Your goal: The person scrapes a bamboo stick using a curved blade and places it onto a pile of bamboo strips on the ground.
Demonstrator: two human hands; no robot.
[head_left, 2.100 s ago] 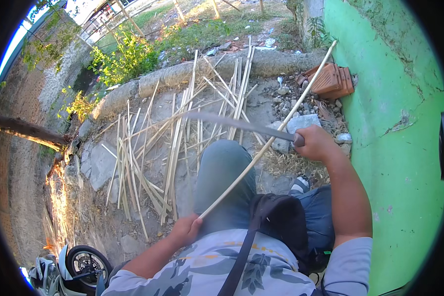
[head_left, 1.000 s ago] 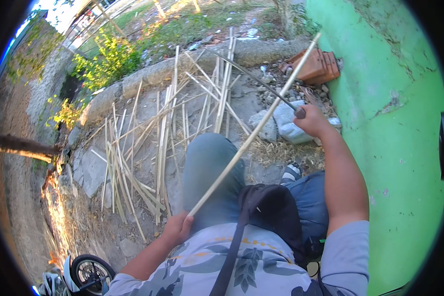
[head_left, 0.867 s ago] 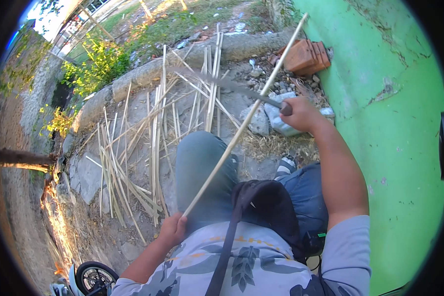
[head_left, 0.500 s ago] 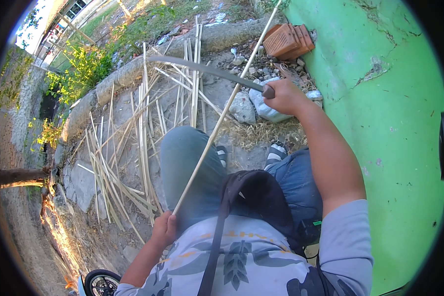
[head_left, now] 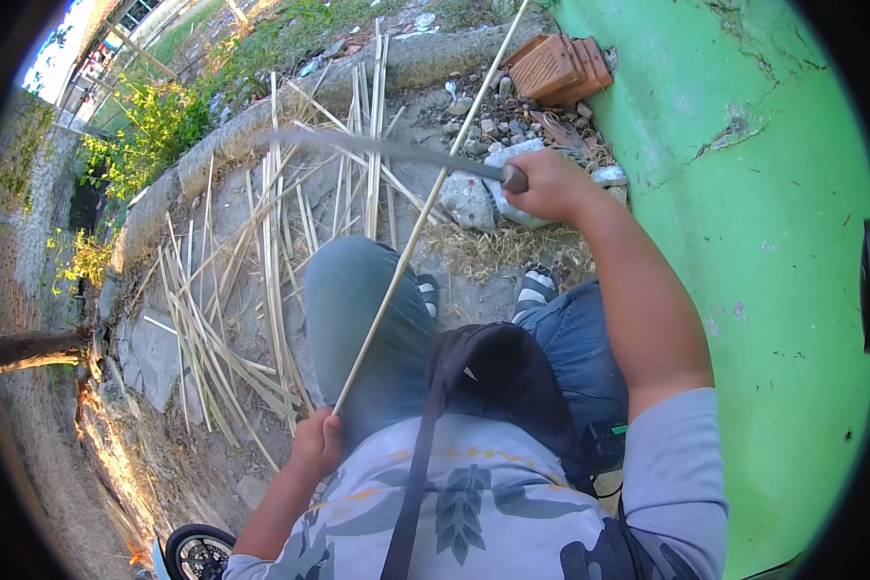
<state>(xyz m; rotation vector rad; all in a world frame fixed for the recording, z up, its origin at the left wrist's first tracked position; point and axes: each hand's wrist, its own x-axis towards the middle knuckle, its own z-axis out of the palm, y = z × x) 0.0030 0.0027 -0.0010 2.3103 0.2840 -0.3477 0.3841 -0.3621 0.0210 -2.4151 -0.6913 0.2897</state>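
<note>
Wears a pale shirt [head_left: 527, 512] with a dark leaf print, below the fingers of both hands, with a black bag [head_left: 507, 382] slung across the front, lower than the right fingers and to the right of the left ones. Holds a long, thin, pale strip [head_left: 394, 280] by its lower end in the left hand [head_left: 316, 443], with fingers clamped around it. Slants that strip up and rightward from the left fingers, past the bent left knee [head_left: 353, 300], to the upper edge of view.

Grips a long knife [head_left: 396, 152] by its handle in the right hand [head_left: 546, 187], farther forward, with fingers clamped around it. Points the blurred grey blade leftward from the right fingers, across the strip; cannot tell whether touching it. Plants striped footwear [head_left: 535, 288] below the right fingers.

Has many loose pale strips [head_left: 273, 261] strewn crosswise on the ground ahead of the left fingers. Faces stones [head_left: 469, 201] just left of the right fingers, stacked terracotta blocks [head_left: 556, 70] beyond those fingers, and a cracked green wall [head_left: 773, 290] to their right. Overlooks, farthest from the fingers, a low kerb [head_left: 440, 63] and leafy bushes [head_left: 140, 126].
</note>
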